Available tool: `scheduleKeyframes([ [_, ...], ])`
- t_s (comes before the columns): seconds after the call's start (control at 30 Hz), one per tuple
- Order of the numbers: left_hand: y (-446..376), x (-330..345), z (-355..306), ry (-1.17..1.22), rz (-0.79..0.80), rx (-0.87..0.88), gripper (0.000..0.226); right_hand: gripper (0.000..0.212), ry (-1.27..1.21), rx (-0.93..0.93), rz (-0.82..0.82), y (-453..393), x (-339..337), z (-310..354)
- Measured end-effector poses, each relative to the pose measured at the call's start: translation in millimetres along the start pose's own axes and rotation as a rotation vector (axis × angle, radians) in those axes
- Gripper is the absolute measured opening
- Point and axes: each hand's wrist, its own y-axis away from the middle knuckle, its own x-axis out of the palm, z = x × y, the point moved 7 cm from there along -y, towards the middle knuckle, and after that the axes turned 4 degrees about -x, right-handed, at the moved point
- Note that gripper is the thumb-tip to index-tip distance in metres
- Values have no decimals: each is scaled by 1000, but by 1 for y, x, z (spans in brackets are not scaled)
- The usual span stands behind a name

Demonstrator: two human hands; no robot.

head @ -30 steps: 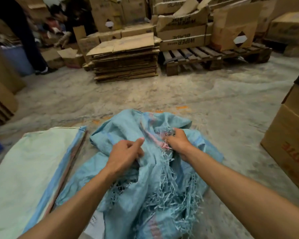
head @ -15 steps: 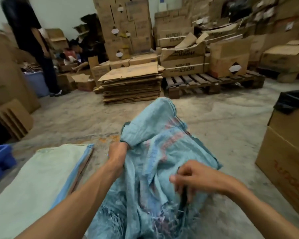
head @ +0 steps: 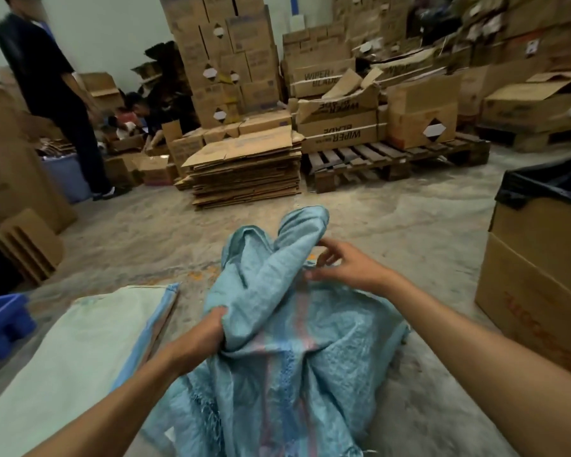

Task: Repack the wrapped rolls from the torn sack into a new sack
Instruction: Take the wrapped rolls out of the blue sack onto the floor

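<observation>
A torn light-blue woven sack with a faded red stripe lies bunched on the concrete floor in front of me, its frayed threads showing near the bottom. My left hand grips a fold of it on its left side. My right hand hovers at the upper right of the sack with fingers spread and relaxed, fingertips near the cloth. A pale green sack with a blue edge lies flat to the left. No wrapped rolls are visible; the sack's contents are hidden.
A cardboard box lined with black plastic stands at the right. A blue crate sits at the left edge. Flattened cardboard, a wooden pallet and stacked boxes fill the back. A person in black stands far left.
The view has tilted up. My left hand has lifted and kept its grip on the sack's fold. My right hand let go of the frayed part and moved up and right, fingers opening.
</observation>
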Motion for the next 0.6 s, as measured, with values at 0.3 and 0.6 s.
scheduleKeyframes([
  [0.3,17,-44,24,-264,66,-451,45,21,-16,-230,-97,26,28,51],
  [0.6,-13,-65,-39,-80,-396,-341,44,55,731,-381,764,112,162,71],
])
